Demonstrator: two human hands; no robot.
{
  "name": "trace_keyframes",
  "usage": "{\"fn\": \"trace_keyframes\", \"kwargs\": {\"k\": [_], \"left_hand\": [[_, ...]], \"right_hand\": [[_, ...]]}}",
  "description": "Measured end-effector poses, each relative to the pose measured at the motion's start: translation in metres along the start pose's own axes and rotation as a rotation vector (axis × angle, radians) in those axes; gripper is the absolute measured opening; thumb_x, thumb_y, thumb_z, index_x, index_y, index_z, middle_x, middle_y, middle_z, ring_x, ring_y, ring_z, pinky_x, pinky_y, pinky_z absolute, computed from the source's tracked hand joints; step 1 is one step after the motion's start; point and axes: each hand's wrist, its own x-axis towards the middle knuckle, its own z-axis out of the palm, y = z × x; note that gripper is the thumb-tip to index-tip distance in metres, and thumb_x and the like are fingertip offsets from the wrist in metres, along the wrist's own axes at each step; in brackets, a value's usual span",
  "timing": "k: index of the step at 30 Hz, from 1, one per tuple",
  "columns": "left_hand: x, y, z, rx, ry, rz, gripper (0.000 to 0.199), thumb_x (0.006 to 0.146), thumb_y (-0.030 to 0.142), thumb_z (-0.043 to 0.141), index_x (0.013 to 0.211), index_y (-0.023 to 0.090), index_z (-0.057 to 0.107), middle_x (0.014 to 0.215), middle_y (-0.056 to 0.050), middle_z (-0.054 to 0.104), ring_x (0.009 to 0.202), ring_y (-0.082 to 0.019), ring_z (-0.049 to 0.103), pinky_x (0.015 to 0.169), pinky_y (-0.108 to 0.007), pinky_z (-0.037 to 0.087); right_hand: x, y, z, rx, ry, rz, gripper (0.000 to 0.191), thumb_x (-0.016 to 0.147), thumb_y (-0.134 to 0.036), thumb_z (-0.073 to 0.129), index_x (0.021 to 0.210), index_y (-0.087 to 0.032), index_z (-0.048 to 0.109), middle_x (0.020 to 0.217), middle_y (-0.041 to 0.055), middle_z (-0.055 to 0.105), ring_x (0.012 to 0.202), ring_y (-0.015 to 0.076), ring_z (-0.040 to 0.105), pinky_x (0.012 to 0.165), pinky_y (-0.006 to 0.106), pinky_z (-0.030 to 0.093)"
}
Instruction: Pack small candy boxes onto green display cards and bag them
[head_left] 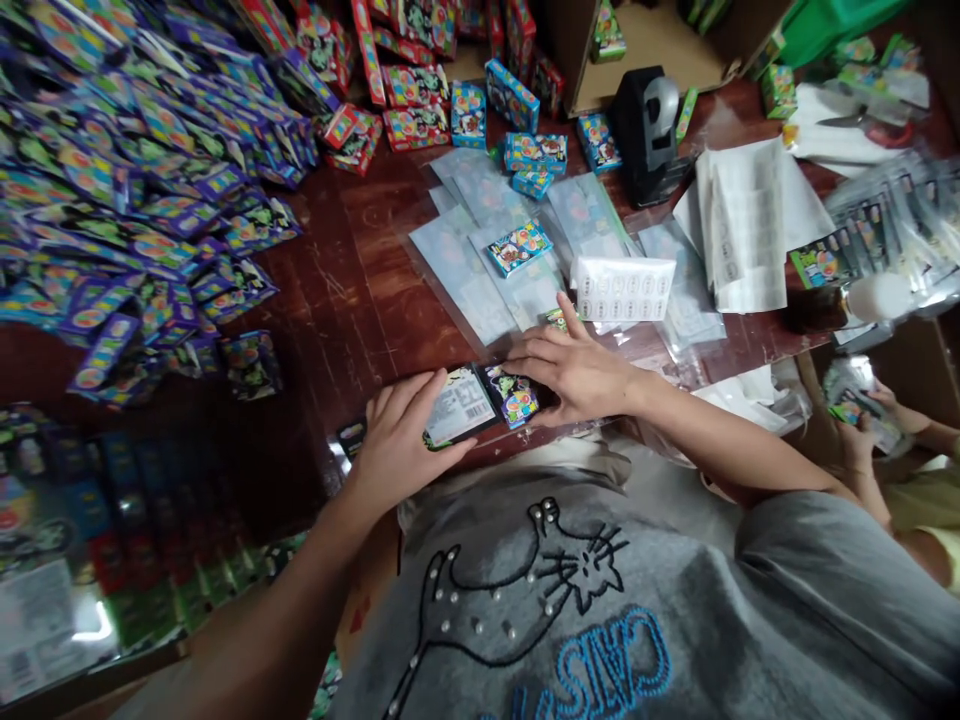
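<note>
Touching card (461,405) & box (516,402) w/ hands (581,378)

A near card (463,402) pairs a black border and a touch of green with a white label printed in dark text and a barcode; the small box (513,396) beside it mixes purple, black, yellow and blue. Purple packets (161,240) with multicoloured round logos cover the left of a glossy, dark red-brown bench (337,280). Red boxes (416,88) and bright blue boxes (534,152) colour the far side, near a black tape dispenser (646,140). Rows of printed ovals pattern a white sticker sheet (625,290). A grey shirt (480,600) bears a black-outlined cat, pale beads and blue lettering.
</note>
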Motion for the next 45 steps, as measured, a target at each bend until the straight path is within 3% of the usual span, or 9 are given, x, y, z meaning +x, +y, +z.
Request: {"fn": "trace_keyframes", "kwargs": {"k": [6, 12, 18, 23, 29, 33, 37, 41, 45], "left_hand": [[0.002, 0.000, -0.012, 0.007, -0.044, 0.111, 0.085, 0.093, 0.054, 0.076, 0.165, 0.026, 0.042, 0.153, -0.016, 0.063, 0.137, -0.038, 0.062, 0.117, -0.051, 0.045], [0.011, 0.011, 0.003, 0.034, 0.043, 0.102, 0.084, 0.096, 0.054, 0.073, 0.166, 0.025, 0.039, 0.151, -0.018, 0.064, 0.135, -0.040, 0.062, 0.115, -0.053, 0.048], [0.018, 0.015, 0.003, 0.123, -0.059, 0.133, 0.092, 0.092, 0.056, 0.078, 0.168, 0.025, 0.036, 0.155, -0.023, 0.061, 0.135, -0.048, 0.061, 0.111, -0.063, 0.046], [0.055, 0.050, -0.005, 0.106, -0.097, 0.206, 0.105, 0.081, 0.063, 0.088, 0.169, 0.032, 0.038, 0.174, -0.022, 0.039, 0.149, -0.053, 0.048, 0.116, -0.067, 0.042], [0.108, 0.096, 0.005, 0.007, -0.138, 0.357, 0.131, 0.072, 0.057, 0.097, 0.174, 0.024, 0.023, 0.172, -0.024, 0.042, 0.153, -0.050, 0.045, 0.122, -0.062, 0.039], [0.099, 0.091, 0.013, -0.001, -0.093, 0.316, 0.129, 0.080, 0.057, 0.091, 0.175, 0.016, 0.014, 0.159, -0.028, 0.056, 0.143, -0.048, 0.055, 0.115, -0.059, 0.045], [0.084, 0.085, 0.015, 0.023, -0.085, 0.230, 0.111, 0.090, 0.053, 0.081, 0.174, 0.016, 0.018, 0.150, -0.026, 0.064, 0.139, -0.046, 0.059, 0.115, -0.061, 0.043], [0.077, 0.092, 0.016, 0.074, -0.099, 0.233, 0.114, 0.081, 0.061, 0.087, 0.170, 0.016, 0.031, 0.160, -0.028, 0.055, 0.147, -0.048, 0.052, 0.120, -0.062, 0.037], [0.072, 0.090, 0.019, 0.074, -0.130, 0.171, 0.095, 0.089, 0.050, 0.080, 0.167, 0.015, 0.037, 0.154, -0.027, 0.062, 0.143, -0.045, 0.056, 0.117, -0.062, 0.037]], "right_hand": [[0.010, 0.005, -0.013, 0.053, -0.048, -0.066, 0.069, 0.093, -0.060, 0.079, 0.148, -0.020, 0.066, 0.144, 0.0147, 0.072, 0.140, 0.0358, 0.059, 0.133, 0.077, -0.002], [0.016, -0.008, 0.014, -0.022, 0.009, -0.015, 0.073, 0.105, -0.059, 0.065, 0.161, -0.014, 0.051, 0.152, 0.0208, 0.068, 0.151, 0.0360, 0.054, 0.134, 0.075, -0.003], [-0.043, -0.010, 0.007, -0.132, 0.078, 0.239, 0.112, 0.096, -0.086, 0.053, 0.175, -0.012, 0.024, 0.177, 0.0265, 0.037, 0.166, 0.0429, 0.031, 0.135, 0.075, -0.004], [-0.081, -0.005, 0.000, -0.145, 0.168, 0.449, 0.121, 0.084, -0.097, 0.058, 0.169, -0.012, 0.037, 0.155, 0.0253, 0.059, 0.144, 0.0464, 0.053, 0.135, 0.078, -0.005], [-0.072, -0.009, 0.018, -0.108, 0.148, 0.318, 0.101, 0.098, -0.075, 0.060, 0.168, -0.007, 0.033, 0.143, 0.0222, 0.067, 0.137, 0.0393, 0.057, 0.137, 0.073, 0.001], [-0.063, 0.011, 0.000, -0.043, 0.115, 0.213, 0.108, 0.098, -0.071, 0.060, 0.174, -0.007, 0.017, 0.166, 0.0281, 0.050, 0.156, 0.0422, 0.043, 0.135, 0.075, -0.005], [-0.043, 0.044, -0.020, -0.097, -0.001, 0.181, 0.113, 0.091, -0.057, 0.076, 0.176, -0.013, 0.016, 0.181, 0.0242, 0.029, 0.169, 0.0459, 0.020, 0.133, 0.079, -0.006], [-0.025, 0.053, -0.025, -0.180, -0.085, 0.113, 0.106, 0.087, -0.037, 0.079, 0.175, -0.015, 0.023, 0.168, 0.0189, 0.051, 0.166, 0.0420, 0.032, 0.133, 0.080, -0.003], [-0.041, 0.036, -0.025, -0.211, -0.010, 0.163, 0.099, 0.090, -0.028, 0.075, 0.174, -0.014, 0.025, 0.150, 0.0174, 0.064, 0.152, 0.0396, 0.048, 0.136, 0.076, 0.001]]}}
